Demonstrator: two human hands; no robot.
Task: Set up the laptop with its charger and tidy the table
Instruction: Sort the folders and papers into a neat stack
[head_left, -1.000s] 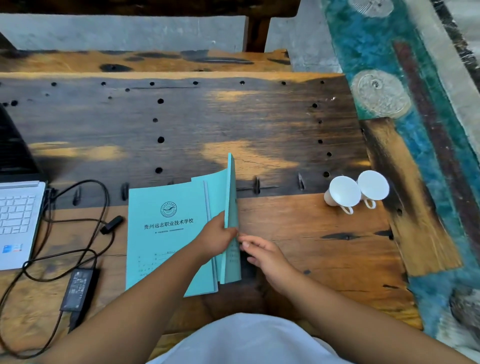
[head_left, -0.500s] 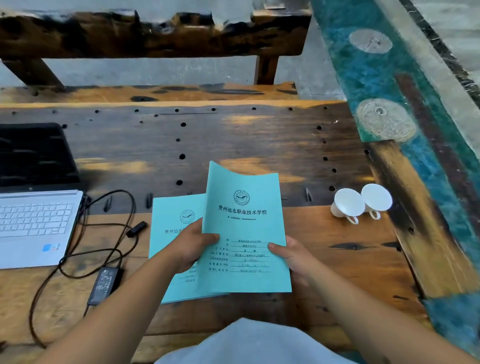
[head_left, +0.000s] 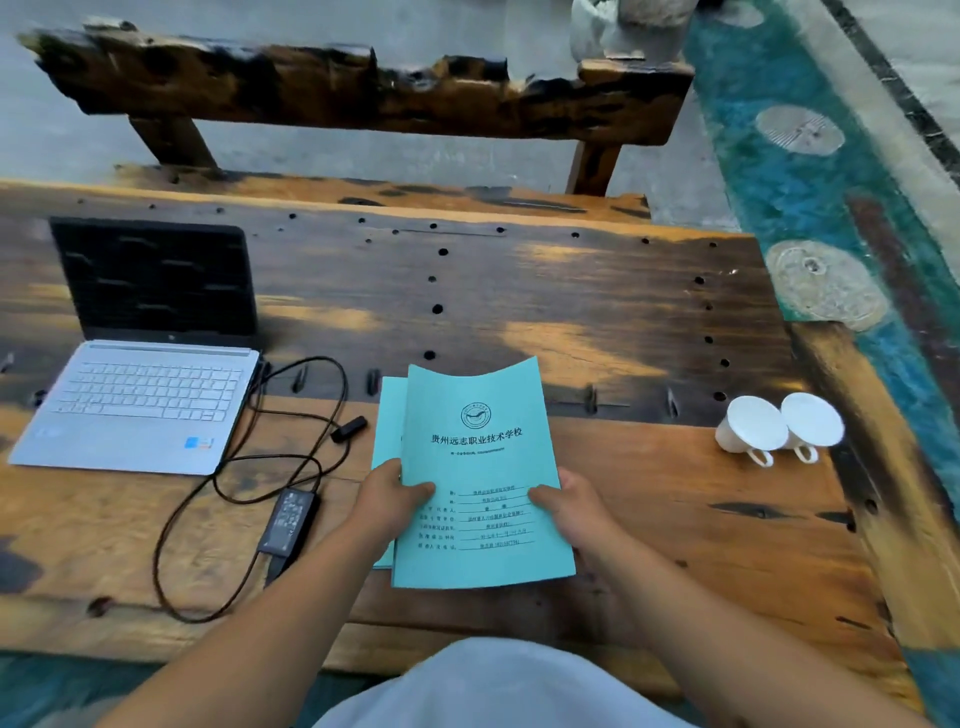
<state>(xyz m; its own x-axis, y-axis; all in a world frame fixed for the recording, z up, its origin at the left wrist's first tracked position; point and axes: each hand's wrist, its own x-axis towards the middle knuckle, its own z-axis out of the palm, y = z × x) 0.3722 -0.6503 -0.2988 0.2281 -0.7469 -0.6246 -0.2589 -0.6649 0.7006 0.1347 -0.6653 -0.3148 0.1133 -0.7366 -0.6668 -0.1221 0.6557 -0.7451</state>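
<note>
A stack of teal booklets (head_left: 480, 441) with printed covers is held over the table's front middle. My left hand (head_left: 387, 501) grips the stack's left edge and my right hand (head_left: 569, 506) grips its right edge. A second booklet (head_left: 389, 421) peeks out from behind on the left. An open silver laptop (head_left: 140, 400) with a dark screen sits at the left. Its black charger brick (head_left: 291, 519) lies between laptop and booklets, with the cable (head_left: 311, 415) looped around it and running to the laptop's right side.
Two white cups (head_left: 779, 428) lie on their sides at the table's right edge. The wooden table (head_left: 519, 291) has rows of holes. A rough wooden bench (head_left: 363, 88) stands behind it. A teal patterned floor strip (head_left: 810, 208) runs along the right.
The top booklet went from standing on edge to lying face up over the other, and both hands now hold the stack together. The view has tilted up and left, showing the whole laptop.
</note>
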